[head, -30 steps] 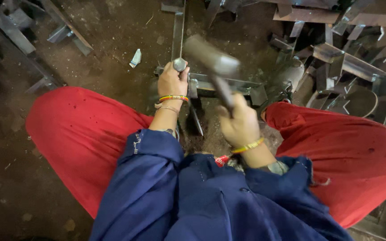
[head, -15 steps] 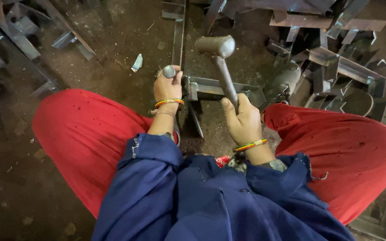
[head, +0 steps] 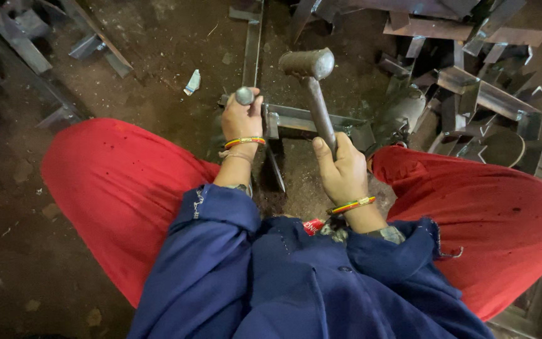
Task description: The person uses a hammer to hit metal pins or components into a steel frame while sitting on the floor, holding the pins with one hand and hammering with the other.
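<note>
The hammer (head: 312,88) stands with its long axis running up the picture, away from the person: the handle rises from the right hand (head: 341,169) and leans slightly to the left, ending in the head at the far end. The head is a short, dull grey steel cylinder lying crosswise to the handle, its round face turned to the right; the handle is a dark, worn metal bar. The right hand is wrapped tight around the lower part of that handle, thumb along its left side, holding the head raised above the angle-iron frame (head: 312,119) that lies on the dirt floor (head: 158,69) between the red-clothed knees. The left hand (head: 241,119) is closed in a fist around a punch (head: 244,95), of which only the rounded, shiny grey top shows above the fingers; it stands roughly upright at the left end of the frame, just left of the hammer head and apart from it. Both wrists wear thin coloured bangles. Cut steel offcuts (head: 478,88) lie heaped on the floor to the right
</note>
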